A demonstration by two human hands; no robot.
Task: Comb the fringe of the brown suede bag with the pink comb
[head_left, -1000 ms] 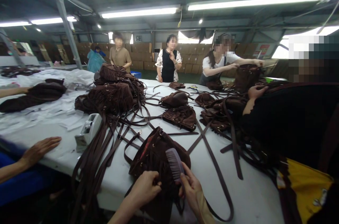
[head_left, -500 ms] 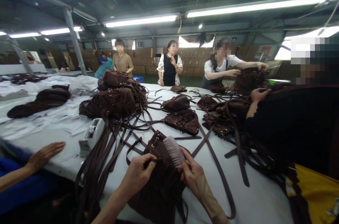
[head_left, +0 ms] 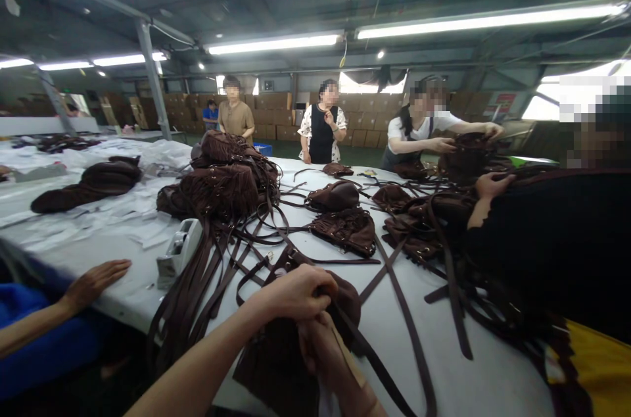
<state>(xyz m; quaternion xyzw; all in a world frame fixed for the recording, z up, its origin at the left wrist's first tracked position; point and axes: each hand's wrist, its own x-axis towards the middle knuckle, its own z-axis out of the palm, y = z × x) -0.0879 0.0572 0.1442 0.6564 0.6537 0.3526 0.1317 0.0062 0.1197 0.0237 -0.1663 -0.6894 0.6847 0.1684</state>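
A dark brown fringed bag (head_left: 276,358) lies at the near edge of the white table (head_left: 473,371). My left hand (head_left: 296,291) is closed over the top of the bag and grips it. Just below, my right hand (head_left: 320,351) is closed against the bag's fringe, partly covered by the left hand. The comb it held a moment ago is hidden between the hands and the bag. A long brown strap (head_left: 399,312) runs from the bag across the table.
A tape dispenser (head_left: 178,252) stands left of a bundle of straps (head_left: 197,285). Piles of brown bags (head_left: 227,180) fill the middle. Another person's hand (head_left: 93,282) rests at left; a person in black (head_left: 557,239) leans in at right. Others stand at the far side.
My left hand moved up and right over the bag's top, covering the comb. My right hand drew down under it. The view tilted slightly downward.
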